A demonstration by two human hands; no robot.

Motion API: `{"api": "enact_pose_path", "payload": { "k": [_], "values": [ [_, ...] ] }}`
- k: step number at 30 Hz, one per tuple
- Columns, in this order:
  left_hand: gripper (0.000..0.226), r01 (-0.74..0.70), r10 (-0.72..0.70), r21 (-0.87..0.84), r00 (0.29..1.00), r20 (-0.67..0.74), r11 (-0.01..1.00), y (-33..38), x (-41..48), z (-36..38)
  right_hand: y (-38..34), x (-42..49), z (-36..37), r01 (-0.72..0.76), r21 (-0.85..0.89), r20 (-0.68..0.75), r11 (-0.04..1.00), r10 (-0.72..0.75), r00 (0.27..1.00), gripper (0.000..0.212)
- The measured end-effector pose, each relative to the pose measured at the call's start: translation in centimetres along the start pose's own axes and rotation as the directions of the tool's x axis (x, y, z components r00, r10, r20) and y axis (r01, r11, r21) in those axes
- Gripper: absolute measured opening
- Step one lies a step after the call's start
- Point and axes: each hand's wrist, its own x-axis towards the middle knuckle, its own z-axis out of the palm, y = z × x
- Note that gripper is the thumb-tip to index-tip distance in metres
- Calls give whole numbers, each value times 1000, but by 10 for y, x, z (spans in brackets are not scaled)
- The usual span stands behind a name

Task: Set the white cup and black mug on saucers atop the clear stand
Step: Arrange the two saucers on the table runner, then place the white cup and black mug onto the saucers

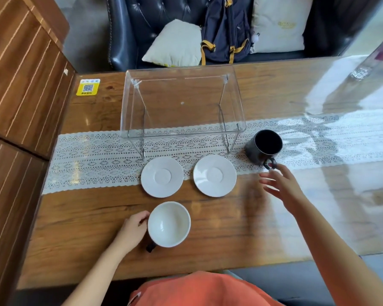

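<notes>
A white cup (169,224) stands near the table's front edge, and my left hand (132,230) touches its left side with curled fingers. Two white saucers lie side by side on the lace runner, the left saucer (162,176) and the right saucer (214,175). Behind them stands the clear stand (182,102), with nothing on top. A black mug (264,146) sits to the right of the stand, handle toward me. My right hand (281,185) hovers just below that handle, fingers spread, a fingertip close to it.
The wooden table (219,235) has a white lace runner (93,160) across it and a yellow QR sticker (88,87) at the back left. A wood panel wall lies on the left. Behind the table a dark sofa holds cushions and a backpack (227,29).
</notes>
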Motion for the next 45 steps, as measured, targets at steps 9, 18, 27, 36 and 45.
{"api": "enact_pose_path", "payload": {
  "k": [9, 18, 27, 36, 45],
  "values": [
    [25, 314, -225, -261, 920, 321, 913, 6, -50, -5, 11, -5, 13, -80, -77, 99, 994, 88, 991, 28],
    [43, 275, -160, -326, 927, 339, 905, 15, -55, -7, 13, -18, 6, -103, 18, 140, 995, 99, 985, 33],
    [39, 103, 26, -342, 936, 351, 934, 37, -50, -22, 7, -45, 29, -100, -77, 371, 992, 122, 921, 39],
    [37, 60, 33, -510, 985, 171, 858, 48, -22, -15, 27, -47, 72, -34, -103, 426, 994, 75, 902, 33],
    [35, 71, -8, -587, 994, 110, 807, 49, 3, -6, 29, -39, 79, -10, -181, 473, 983, 97, 876, 34]
  ]
}}
